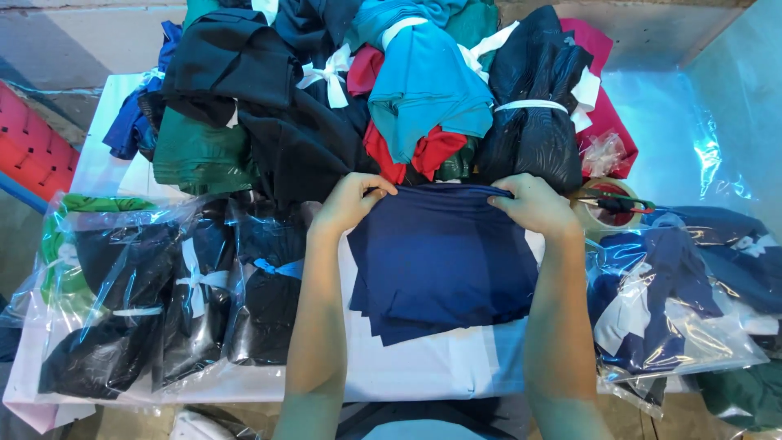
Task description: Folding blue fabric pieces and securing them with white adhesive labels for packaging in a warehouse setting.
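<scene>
Fingers (383, 189) of both hands curled shut — pinching the navy cloth's (444, 257) far edge.

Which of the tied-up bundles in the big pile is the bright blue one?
The light blue bundle at the top middle, just beyond the left hand and right hand. Its neighbours are black, green, or red.

- left hand (352, 200) and right hand (533, 202) grip far edge of navy cloth stack (444, 261), one at each corner
- stack lies on white table (440, 363)
- tied cloth bundles (391, 90) heaped just beyond
- bagged dark bundles (171, 301) left, bagged navy pieces (684, 301) right
- tape roll (607, 210) near right hand
</scene>
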